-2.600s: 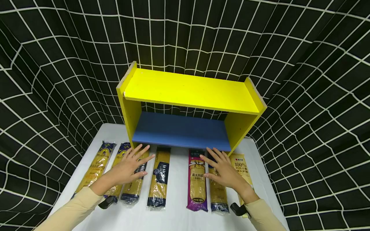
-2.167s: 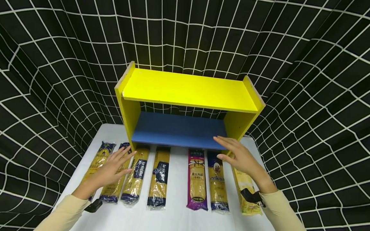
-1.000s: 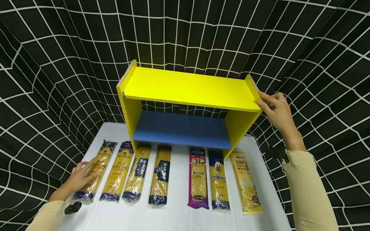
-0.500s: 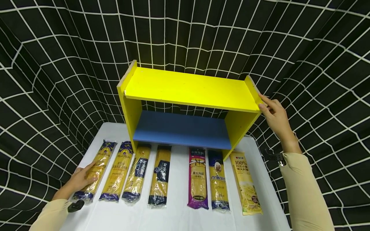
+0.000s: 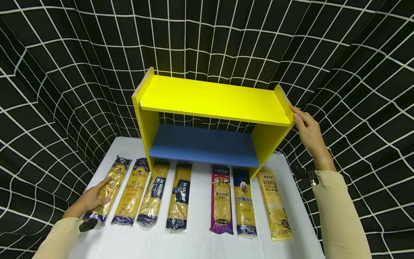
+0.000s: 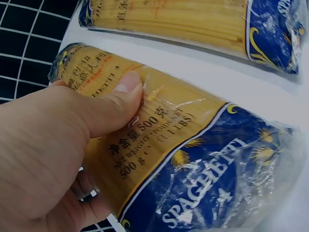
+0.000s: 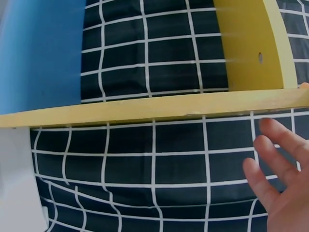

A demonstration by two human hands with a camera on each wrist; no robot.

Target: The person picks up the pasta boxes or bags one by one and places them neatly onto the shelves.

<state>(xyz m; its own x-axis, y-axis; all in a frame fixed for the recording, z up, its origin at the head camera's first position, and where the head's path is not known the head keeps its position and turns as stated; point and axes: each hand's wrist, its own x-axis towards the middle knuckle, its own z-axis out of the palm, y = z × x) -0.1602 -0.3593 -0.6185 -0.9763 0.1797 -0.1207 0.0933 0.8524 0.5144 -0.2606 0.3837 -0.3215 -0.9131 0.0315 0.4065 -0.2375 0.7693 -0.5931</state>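
while right hand (image 5: pixel 311 136) on shelf (image 5: pixel 213 100), left hand (image 6: pixel 43 140) around spaghetti packet (image 6: pixel 166 150)

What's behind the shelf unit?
Black curtain with a white grid, seen above the shelf unit and through its open back. Anything low behind the blue board is covered.

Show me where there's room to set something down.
Free: the yellow shelf, the blue shelf below it, and the table between the purple pack and the pack left of it. Crowded: the table's left: four packs close together, the left hand gripping the outermost.
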